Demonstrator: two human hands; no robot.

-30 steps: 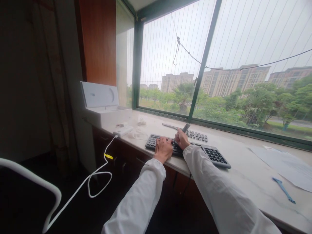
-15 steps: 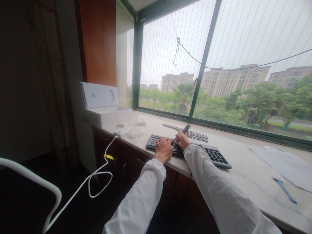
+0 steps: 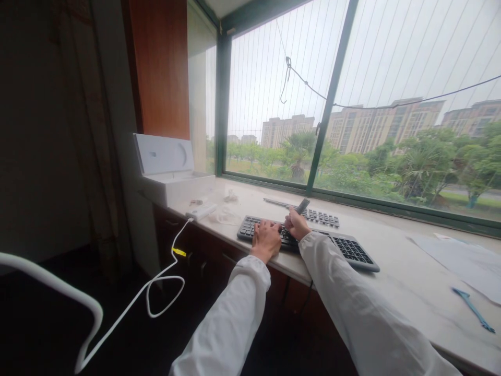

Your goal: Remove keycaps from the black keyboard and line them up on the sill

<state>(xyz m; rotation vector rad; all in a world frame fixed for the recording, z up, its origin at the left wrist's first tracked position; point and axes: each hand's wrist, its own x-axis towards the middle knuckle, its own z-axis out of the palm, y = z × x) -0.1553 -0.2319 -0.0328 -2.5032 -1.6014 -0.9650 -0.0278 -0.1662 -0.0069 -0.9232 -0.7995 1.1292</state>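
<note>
A dark grey keyboard [image 3: 352,249] lies along the front of the white marbled counter. Its right section looks stripped of keycaps, while keys remain on the left end. My left hand [image 3: 266,237] rests on its left-middle part, fingers bent and slightly apart over the keys. Closed around a dark flat-handled tool [image 3: 303,205], my right hand [image 3: 296,224] is just right of the left one, above the keyboard's middle. The tool's handle sticks up past my fist; its working end is hidden by the hand. Rows of loose keycaps [image 3: 323,218] are laid out behind the keyboard.
An open white box [image 3: 188,188] stands at the counter's left end. Before it lies a white power strip [image 3: 201,211] with a cable [image 3: 156,277] hanging down. Papers [image 3: 462,261] and a blue tool [image 3: 473,309] lie at right. A window [image 3: 274,104] closes off the back.
The view has shifted slightly, so everything appears a little farther right. Both hands keep nearly the same places on the keyboard, and my right hand still grips the dark tool.
</note>
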